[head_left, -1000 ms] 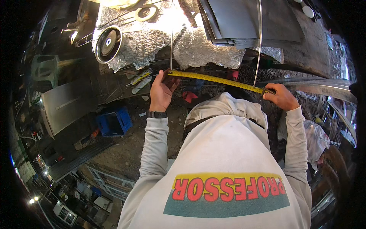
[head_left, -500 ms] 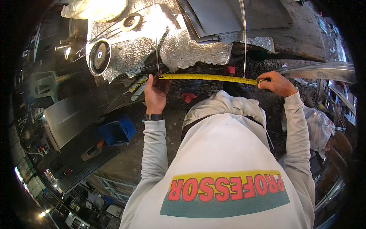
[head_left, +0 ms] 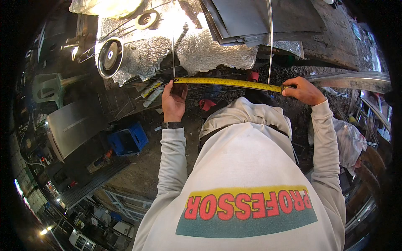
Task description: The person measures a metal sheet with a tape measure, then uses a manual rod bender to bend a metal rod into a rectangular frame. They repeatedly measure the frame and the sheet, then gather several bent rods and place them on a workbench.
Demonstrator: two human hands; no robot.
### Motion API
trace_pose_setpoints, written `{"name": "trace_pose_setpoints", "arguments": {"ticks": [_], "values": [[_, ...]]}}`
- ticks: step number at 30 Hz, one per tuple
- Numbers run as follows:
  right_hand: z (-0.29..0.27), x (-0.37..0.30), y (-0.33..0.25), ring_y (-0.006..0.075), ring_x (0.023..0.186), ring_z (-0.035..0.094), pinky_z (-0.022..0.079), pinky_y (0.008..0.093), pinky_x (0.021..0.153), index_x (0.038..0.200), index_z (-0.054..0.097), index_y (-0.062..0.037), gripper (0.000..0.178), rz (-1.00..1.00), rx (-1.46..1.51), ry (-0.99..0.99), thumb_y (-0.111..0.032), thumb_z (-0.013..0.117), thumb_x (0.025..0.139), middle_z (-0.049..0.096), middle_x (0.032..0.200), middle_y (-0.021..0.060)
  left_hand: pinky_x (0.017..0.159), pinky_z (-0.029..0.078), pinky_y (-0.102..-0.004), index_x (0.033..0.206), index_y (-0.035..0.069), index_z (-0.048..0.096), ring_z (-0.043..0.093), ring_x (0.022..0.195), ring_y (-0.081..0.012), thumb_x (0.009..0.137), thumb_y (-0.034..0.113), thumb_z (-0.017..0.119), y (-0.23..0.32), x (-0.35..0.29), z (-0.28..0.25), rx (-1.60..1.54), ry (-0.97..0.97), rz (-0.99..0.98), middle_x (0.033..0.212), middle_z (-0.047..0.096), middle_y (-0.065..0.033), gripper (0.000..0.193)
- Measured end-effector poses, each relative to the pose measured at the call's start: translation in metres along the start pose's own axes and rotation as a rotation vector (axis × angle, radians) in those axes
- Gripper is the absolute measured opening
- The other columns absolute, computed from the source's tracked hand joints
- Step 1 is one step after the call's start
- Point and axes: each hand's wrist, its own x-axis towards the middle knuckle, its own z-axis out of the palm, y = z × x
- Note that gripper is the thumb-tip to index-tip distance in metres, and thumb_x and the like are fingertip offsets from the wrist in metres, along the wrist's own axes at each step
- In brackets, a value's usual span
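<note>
A yellow tape measure (head_left: 228, 83) is stretched level between my two hands, across the ends of two thin metal rods. My left hand (head_left: 173, 105), palm partly up and with a dark wristband, pinches the tape's end near the tip of the left rod (head_left: 173, 46). At the other end, my right hand (head_left: 307, 92) is closed around the tape's case, mostly hidden by the fingers. The right rod (head_left: 270, 46) meets the blade a short way left of that hand. Both rods run away from me over the work surface.
Crinkled silver foil sheeting (head_left: 217, 56) covers part of the bench ahead. On it lie a round metal disc (head_left: 110, 57) and a ring (head_left: 146, 19). Stacked grey sheets (head_left: 268, 21) sit at the far right. A blue crate (head_left: 128, 140) stands on the floor at left.
The tape's left end has risen slightly in the picture with my left hand. Both hands keep their grip, and the whole view has shifted a little.
</note>
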Motion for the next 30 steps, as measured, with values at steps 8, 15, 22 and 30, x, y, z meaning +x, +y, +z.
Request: {"name": "trace_pose_setpoints", "arguments": {"ticks": [8,15,22,30], "values": [[0.004,-0.001,0.013,0.0252,0.074,0.066,0.05,0.0346,0.07,0.102,0.074,0.0023,0.042,-0.039,-0.015,0.005,-0.035,0.065,0.085,0.073,0.09,0.0204,0.078,0.056,-0.0346,0.094,0.01,0.068,0.066,0.082,-0.0185,0.094,0.022,0.066,-0.005,0.008,0.0,0.03,0.061,0.005,0.088,0.07,-0.0023,0.012],[0.003,0.001,0.015,0.0232,0.079,0.067,0.051,0.032,0.077,0.101,0.074,0.0023,0.041,0.009,0.059,-0.071,-0.034,0.063,0.087,0.074,0.094,0.0167,0.076,0.055,-0.0343,0.103,0.009,0.068,0.064,0.084,-0.0179,0.095,0.018,0.066,-0.007,0.006,0.0,0.132,0.152,0.084,0.094,0.069,-0.0021,0.012],[-0.001,0.005,0.012,0.0215,0.081,0.067,0.05,0.0324,0.079,0.099,0.075,0.0005,0.04,0.001,0.077,-0.099,-0.035,0.063,0.086,0.074,0.093,0.0154,0.084,0.053,-0.0373,0.11,0.008,0.063,0.063,0.094,-0.0191,0.097,0.015,0.062,-0.004,0.007,-0.011,0.164,0.111,0.088,0.103,0.066,-0.0022,0.015],[0.001,0.009,0.017,0.0194,0.08,0.063,0.049,0.0315,0.078,0.098,0.074,0.0003,0.04,0.024,0.055,-0.104,-0.036,0.061,0.087,0.072,0.089,0.0117,0.085,0.054,-0.0378,0.109,0.006,0.063,0.062,0.092,-0.0204,0.097,0.011,0.06,-0.001,0.009,-0.018,0.188,0.112,0.064,0.102,0.065,-0.004,0.014]]}}
